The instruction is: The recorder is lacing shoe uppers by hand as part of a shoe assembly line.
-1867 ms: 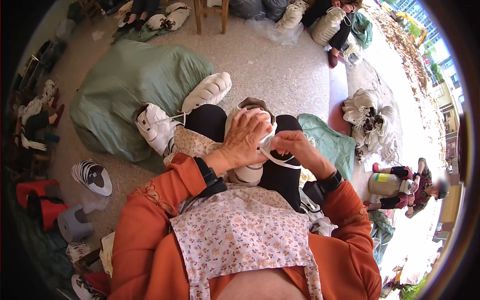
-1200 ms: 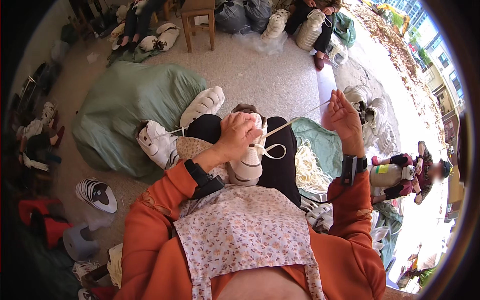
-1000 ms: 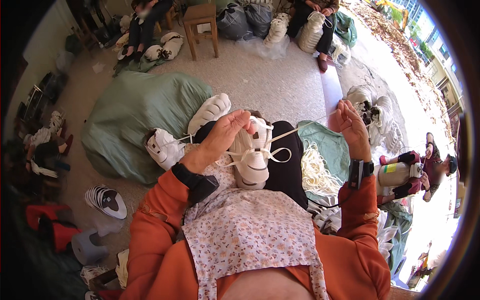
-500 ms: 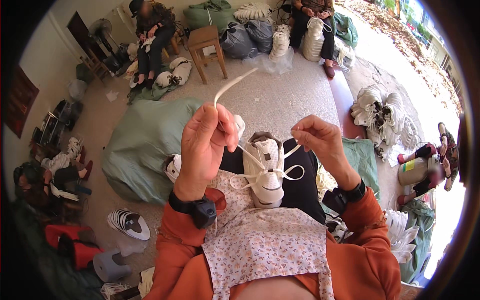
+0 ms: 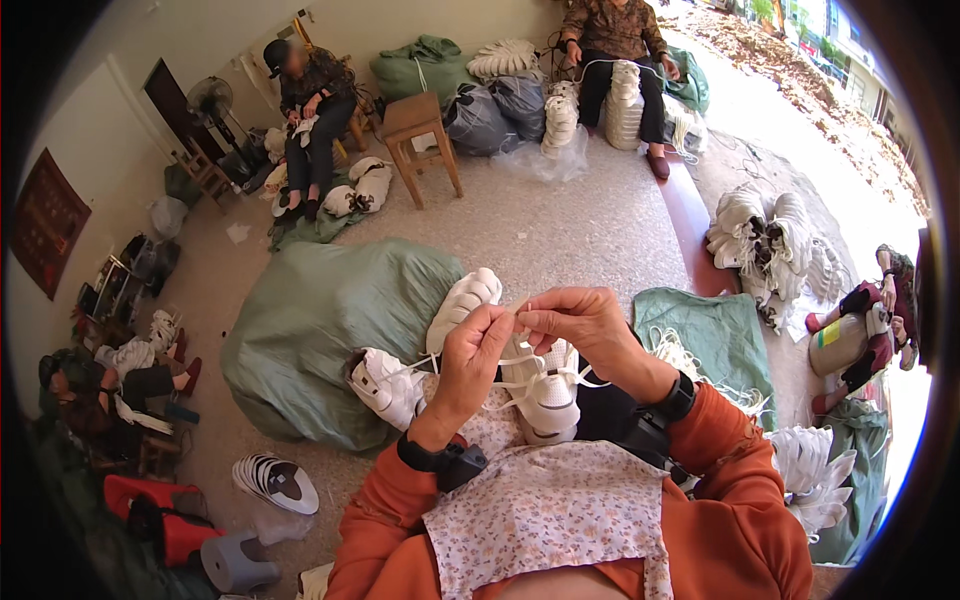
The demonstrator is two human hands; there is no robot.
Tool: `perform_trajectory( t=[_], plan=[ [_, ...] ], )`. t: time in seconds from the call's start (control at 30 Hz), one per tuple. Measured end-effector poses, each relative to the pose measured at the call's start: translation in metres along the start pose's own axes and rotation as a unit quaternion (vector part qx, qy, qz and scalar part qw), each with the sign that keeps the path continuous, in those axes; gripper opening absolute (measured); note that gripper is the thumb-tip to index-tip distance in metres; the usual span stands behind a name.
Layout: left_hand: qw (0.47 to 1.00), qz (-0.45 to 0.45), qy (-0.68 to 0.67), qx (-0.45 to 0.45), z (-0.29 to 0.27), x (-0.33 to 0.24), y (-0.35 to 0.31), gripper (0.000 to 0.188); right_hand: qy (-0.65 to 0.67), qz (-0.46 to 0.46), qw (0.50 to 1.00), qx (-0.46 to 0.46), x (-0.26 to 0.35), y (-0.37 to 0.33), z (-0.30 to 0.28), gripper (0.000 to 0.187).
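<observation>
A white shoe upper [image 5: 550,408] with a grey-brown lining stands on my lap between my knees, partly hidden by my hands. A white shoelace [image 5: 497,405] runs loosely over it. My left hand [image 5: 468,365] and my right hand [image 5: 590,328] meet just above the shoe. Both pinch, fingertips almost touching, on a short pale end of lace between them; which stretch each one grips is partly covered. Left of the shoe lie another white shoe upper [image 5: 385,388] and a stack of nested white uppers [image 5: 466,305].
A big green sack [image 5: 320,340] bulges at my left. Loose white laces [image 5: 680,355] lie on green cloth [image 5: 715,330] at my right. More shoe uppers [image 5: 765,235] are heaped beyond. A wooden stool [image 5: 415,130] stands ahead. Several people sit around, handling shoe uppers.
My hands, apart before with lace stretched up from the left one, have come together over the shoe. The view has shifted a little. The person at the far top now stretches a lace wide.
</observation>
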State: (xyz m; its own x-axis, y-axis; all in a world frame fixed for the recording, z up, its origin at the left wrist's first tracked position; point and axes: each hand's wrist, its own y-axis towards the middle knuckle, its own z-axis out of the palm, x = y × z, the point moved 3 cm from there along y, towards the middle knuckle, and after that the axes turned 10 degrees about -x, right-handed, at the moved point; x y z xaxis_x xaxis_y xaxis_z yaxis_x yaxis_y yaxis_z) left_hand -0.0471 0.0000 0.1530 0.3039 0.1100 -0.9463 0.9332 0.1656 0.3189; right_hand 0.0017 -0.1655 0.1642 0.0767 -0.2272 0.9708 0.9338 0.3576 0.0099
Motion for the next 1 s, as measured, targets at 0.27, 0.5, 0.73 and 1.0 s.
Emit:
perform_trajectory(
  t=[0.27, 0.5, 0.73, 1.0],
  plan=[
    [0.988, 0.075, 0.126, -0.038, 0.005, 0.006, -0.003, 0.024, 0.061, 0.049, 0.997, -0.014, -0.008, 0.002, -0.007, 0.023],
    [0.985, 0.054, 0.161, -0.014, 0.01, 0.005, -0.009, 0.023, 0.048, 0.046, 0.997, -0.025, -0.016, 0.001, -0.009, 0.021],
    [0.948, 0.156, 0.273, 0.054, 0.007, 0.023, -0.008, 0.025, -0.076, 0.049, 0.995, -0.033, -0.006, -0.002, -0.01, 0.019],
    [0.89, 0.208, 0.381, 0.14, 0.035, 0.091, -0.016, 0.08, -0.07, 0.015, 0.997, 0.021, 0.071, 0.016, -0.025, 0.021]
  ],
)
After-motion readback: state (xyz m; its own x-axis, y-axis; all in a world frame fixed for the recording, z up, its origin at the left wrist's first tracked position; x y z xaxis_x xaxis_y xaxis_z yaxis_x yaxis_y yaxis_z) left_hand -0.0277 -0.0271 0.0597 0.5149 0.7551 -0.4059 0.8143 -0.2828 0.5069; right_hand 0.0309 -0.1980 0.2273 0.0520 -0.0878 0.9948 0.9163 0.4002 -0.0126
